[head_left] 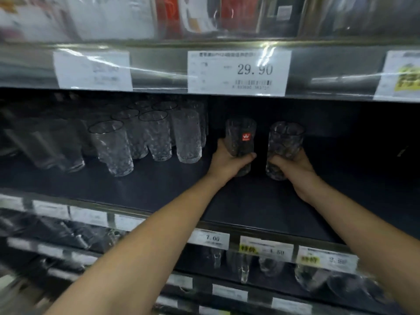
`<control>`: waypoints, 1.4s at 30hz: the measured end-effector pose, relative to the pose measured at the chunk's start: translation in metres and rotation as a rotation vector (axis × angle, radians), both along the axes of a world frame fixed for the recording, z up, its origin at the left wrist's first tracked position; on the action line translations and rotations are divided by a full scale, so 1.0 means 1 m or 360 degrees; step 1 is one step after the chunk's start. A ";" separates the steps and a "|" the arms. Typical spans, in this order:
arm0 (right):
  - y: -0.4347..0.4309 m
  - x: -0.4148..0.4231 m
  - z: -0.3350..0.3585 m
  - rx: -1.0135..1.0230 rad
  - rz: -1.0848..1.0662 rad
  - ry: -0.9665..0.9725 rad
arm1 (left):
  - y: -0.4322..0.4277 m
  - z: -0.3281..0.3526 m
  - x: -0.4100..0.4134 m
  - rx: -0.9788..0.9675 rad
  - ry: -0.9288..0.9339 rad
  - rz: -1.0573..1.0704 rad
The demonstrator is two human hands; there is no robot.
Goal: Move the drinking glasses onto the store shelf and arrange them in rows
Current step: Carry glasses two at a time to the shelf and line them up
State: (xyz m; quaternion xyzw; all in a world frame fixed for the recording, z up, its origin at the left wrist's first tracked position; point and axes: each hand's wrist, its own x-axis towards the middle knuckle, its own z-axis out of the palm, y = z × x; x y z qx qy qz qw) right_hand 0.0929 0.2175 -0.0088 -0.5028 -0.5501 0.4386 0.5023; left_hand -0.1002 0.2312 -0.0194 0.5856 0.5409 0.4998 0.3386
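- At the far left of the dark shelf [145, 187] stand some plain, smooth glasses [56, 144], blurred and hard to count.
- Just right of them is a cluster of dimpled glasses [156, 135], upright and packed close in rows running towards the back; one front glass [111, 148] stands nearest the shelf edge.
- On the rail above, near the middle, a white price label [238, 72] reads 29.90.
- The left hand [229, 162] reaches into the shelf just right of the cluster, its fingers and thumb wrapped round the lower half of a patterned glass with a red sticker [241, 142]. The glass is upright, with a small gap between it and the cluster.
- The right hand [293, 165] grips the lower half of a second patterned glass [285, 146], also upright, just beside the first and not touching it.
- I cannot tell whether either base is down on the shelf or held slightly above it.
- Below, on the right, more glassware [311, 278] sits on a lower shelf behind yellow-marked price tags [327, 259].
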 end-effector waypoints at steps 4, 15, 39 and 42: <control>-0.034 -0.001 0.004 -0.0059 0.0066 0.0027 | -0.039 0.011 -0.011 -0.0117 0.0077 -0.0148; -0.114 -0.064 0.014 0.0072 0.0164 -0.0014 | -0.128 0.032 -0.077 -0.0119 0.0018 -0.0207; -0.172 -0.330 0.019 0.0213 -0.0117 0.0056 | -0.193 0.047 -0.363 -0.0105 -0.0150 -0.0070; -0.174 -0.338 0.016 0.0196 -0.0173 -0.0003 | -0.191 0.045 -0.373 -0.0137 -0.0153 -0.0118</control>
